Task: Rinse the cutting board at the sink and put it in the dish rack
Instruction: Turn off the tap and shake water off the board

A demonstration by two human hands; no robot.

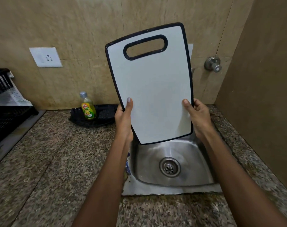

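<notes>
Reaching forward over the speckled stone worktop [49, 161], 2 bare forearms lead up to the hands, and both grip the cutting board [152, 89] by its lower long edges: the left hand [123, 118] with its thumb laid across the white face, the right hand [199, 117] likewise, fingers curled round behind. The board is held upright and slightly tilted, handle slot uppermost, in the air above the back of the steel sink [196, 169], touching nothing but the hands. The basin looks dry around its drain [169, 167], and no water stream shows; the spout, if there is one, is hidden behind the board, and only a wall valve [213, 63] is visible to the right. The step in hand looks like the start of the rinse, not its end. The next move probably calls for freeing 1 hand to open the water while the other keeps the board steady over the basin. Further back, a green soap bottle [88, 107] stands in a black tray [106, 117] against the wall. The black dish rack [6, 112] waits well apart at the far left, below a wall socket [46, 57].
</notes>
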